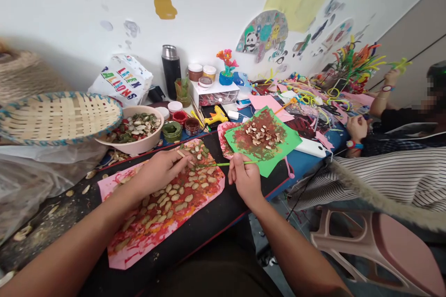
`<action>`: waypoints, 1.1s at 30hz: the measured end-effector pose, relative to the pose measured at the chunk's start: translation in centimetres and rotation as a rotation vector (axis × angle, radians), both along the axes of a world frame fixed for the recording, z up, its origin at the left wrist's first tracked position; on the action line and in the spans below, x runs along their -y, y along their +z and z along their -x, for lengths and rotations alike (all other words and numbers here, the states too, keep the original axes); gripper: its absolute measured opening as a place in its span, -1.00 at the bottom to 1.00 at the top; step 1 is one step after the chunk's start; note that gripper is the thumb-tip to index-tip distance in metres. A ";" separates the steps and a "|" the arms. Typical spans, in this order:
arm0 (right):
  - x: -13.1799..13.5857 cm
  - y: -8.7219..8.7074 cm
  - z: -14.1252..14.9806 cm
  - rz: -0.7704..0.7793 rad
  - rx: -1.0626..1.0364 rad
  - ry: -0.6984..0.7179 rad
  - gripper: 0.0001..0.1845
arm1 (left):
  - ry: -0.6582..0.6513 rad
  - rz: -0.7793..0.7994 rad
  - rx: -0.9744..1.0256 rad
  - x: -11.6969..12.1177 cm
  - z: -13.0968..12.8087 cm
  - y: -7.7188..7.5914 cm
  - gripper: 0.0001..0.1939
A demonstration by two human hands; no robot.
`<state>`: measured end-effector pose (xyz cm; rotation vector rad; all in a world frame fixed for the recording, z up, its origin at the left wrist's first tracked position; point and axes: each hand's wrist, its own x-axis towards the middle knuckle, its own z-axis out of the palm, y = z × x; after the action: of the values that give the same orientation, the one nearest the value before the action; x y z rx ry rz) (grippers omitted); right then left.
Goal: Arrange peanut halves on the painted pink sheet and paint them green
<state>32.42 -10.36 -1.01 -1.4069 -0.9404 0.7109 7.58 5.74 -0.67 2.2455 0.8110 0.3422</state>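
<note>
My right hand [245,178] is closed around a thin paintbrush [223,164] with a green handle. The brush reaches left over a pink sheet of paper [120,257], smeared with red and orange paint and covered with several peanut shells [169,205]. At the sheet's upper part my left hand [162,169] is closed in a pinch, with a short pale sliver [181,152] by its fingers; I cannot make out what it grips. Greenish painted shells [200,148] lie just beyond those fingers. Beside my right hand is a green sheet [291,137] with brown paint and pale shells.
Behind the work stand a pink bowl [139,147] of shells, a woven basket [59,120], open paint jars [172,132], a yellow glue gun [216,116] and a black flask [170,72]. Craft scraps crowd the right, where another person's hand [357,127] rests. A stool [400,250] stands below.
</note>
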 end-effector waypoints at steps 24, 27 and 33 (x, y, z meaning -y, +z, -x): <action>0.4 -0.1 0.0 -0.003 -0.034 0.014 -0.09 | 0.024 0.002 -0.040 0.2 -0.1 0.8 -0.19; 0.4 -0.2 0.1 0.000 -0.037 0.003 -0.09 | 0.027 0.011 -0.033 0.1 -0.1 0.6 -0.18; 0.3 -0.3 0.4 -0.005 0.009 0.042 -0.08 | 0.041 0.024 -0.037 0.1 0.0 0.5 -0.18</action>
<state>32.04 -10.65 -1.34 -1.3903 -0.9808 0.7338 7.60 5.61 -0.21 2.2208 0.8776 0.3096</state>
